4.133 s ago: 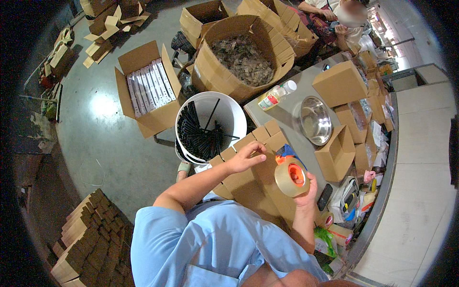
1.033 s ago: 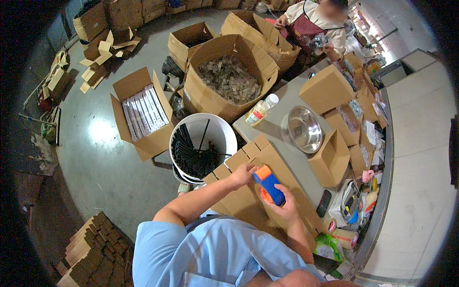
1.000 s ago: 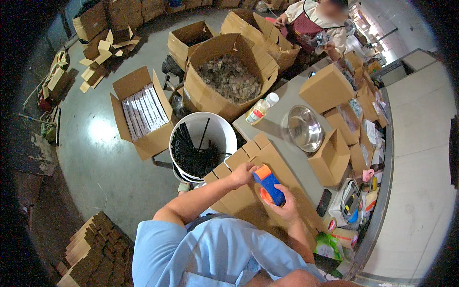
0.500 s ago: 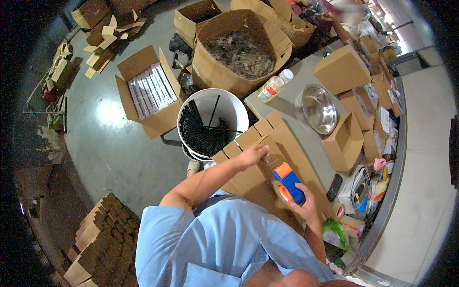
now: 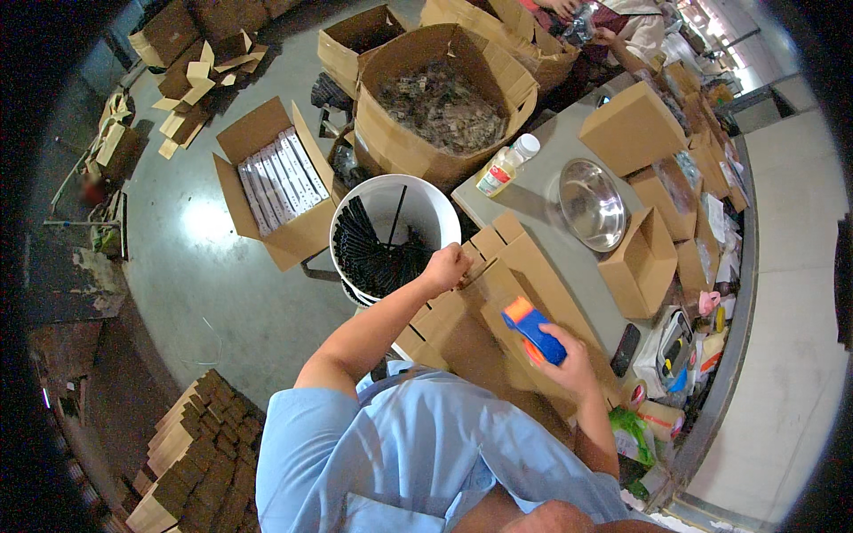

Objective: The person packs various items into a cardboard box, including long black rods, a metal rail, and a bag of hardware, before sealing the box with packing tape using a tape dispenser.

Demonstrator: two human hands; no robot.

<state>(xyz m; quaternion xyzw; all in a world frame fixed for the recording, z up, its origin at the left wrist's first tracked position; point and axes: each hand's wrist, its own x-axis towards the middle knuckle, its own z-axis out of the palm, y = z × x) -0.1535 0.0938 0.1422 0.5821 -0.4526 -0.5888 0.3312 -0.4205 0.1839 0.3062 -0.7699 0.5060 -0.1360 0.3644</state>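
Note:
My right hand [image 5: 573, 360] is wrapped round a blue and orange tape dispenser [image 5: 536, 330], held just above a flattened cardboard box [image 5: 462, 342] with slotted flaps. My left hand [image 5: 447, 267] is closed in a pinch at the box's far flaps, beside the rim of a white bucket [image 5: 444, 209]. A faint clear strip of tape [image 5: 484, 290] seems to run from these fingers toward the dispenser; its end is hidden in them. Black rods [image 5: 378, 253] stand and lean inside the bucket.
On the grey table [image 5: 542, 209] are a bottle [image 5: 508, 166], a steel bowl [image 5: 593, 204], an open carton [image 5: 640, 266] and a phone [image 5: 625, 349]. A large carton [image 5: 400, 147] of clear pieces stands behind. Another person's hand [image 5: 562, 7] works at the far right.
My left hand has moved left and slightly up, toward the bucket. The dispenser has tilted and shifted a little left in my right hand, widening the gap between the hands.

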